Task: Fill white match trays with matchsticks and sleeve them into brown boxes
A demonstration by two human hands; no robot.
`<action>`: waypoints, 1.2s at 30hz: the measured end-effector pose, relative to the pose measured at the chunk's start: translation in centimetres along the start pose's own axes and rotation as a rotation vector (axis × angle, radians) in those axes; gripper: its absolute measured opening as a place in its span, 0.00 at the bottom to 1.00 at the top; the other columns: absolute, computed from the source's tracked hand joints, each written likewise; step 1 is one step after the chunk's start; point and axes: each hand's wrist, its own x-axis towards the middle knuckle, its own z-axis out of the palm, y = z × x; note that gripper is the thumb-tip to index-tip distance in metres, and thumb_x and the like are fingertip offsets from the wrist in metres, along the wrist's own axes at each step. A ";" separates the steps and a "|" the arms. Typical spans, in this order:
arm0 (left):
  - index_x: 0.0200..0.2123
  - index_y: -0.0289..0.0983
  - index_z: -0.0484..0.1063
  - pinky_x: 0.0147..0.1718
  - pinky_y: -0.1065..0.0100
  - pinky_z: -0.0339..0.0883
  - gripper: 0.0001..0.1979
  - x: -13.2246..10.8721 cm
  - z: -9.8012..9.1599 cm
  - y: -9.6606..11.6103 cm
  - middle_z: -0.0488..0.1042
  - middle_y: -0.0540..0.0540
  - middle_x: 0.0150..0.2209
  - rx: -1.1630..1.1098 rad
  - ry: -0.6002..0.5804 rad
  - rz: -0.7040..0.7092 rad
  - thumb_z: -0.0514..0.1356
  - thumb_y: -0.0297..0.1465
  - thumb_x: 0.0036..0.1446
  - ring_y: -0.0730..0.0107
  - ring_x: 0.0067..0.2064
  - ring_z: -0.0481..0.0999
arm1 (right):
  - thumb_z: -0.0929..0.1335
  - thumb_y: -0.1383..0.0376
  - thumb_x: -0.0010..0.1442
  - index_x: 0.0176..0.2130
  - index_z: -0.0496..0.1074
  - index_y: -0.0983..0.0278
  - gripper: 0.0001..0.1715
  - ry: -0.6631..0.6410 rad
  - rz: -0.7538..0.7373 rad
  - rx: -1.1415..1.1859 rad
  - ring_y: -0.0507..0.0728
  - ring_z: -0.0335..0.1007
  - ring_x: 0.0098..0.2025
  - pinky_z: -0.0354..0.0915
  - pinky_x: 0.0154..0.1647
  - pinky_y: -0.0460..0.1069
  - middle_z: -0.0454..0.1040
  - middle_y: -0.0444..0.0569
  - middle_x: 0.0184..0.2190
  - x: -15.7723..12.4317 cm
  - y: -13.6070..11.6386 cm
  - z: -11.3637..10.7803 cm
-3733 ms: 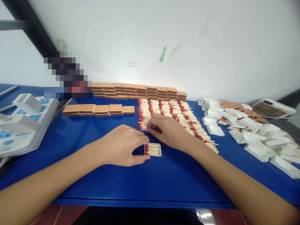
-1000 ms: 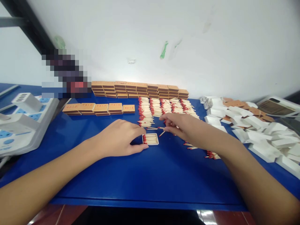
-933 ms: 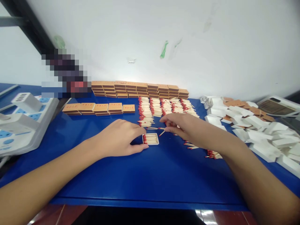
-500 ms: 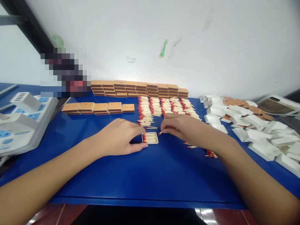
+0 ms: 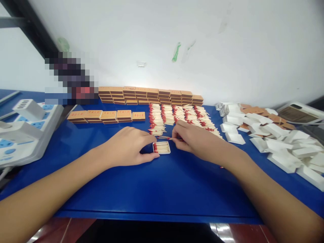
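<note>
Blue bench point(image 5: 162, 189): left hand point(image 5: 128, 148) half-curled, thumb and index clamping the open matchbox tray point(image 5: 161, 147) by its left end to steady it. Just right of it, right hand point(image 5: 194, 140) pinches a match point(image 5: 167, 138); loose matches point(image 5: 182, 114) heaped beyond.

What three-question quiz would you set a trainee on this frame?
1. True or false: the left hand holds the open match tray on the blue table.
2. Where do the empty white trays lie? A: left of the left hand. B: right of the loose matches. C: at the table's near edge, in front of both hands.
3. Fill in: the right hand pinches loose matches whose heads are ____.
Key: 1 true; 2 B; 3 red.
</note>
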 end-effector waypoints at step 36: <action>0.36 0.36 0.77 0.27 0.66 0.52 0.15 0.0 0.0 -0.1 0.78 0.50 0.31 -0.015 0.007 0.001 0.63 0.43 0.66 0.71 0.27 0.72 | 0.66 0.67 0.74 0.44 0.72 0.64 0.05 0.109 -0.148 0.100 0.55 0.73 0.38 0.69 0.38 0.52 0.71 0.51 0.48 0.5 -2.8 1.5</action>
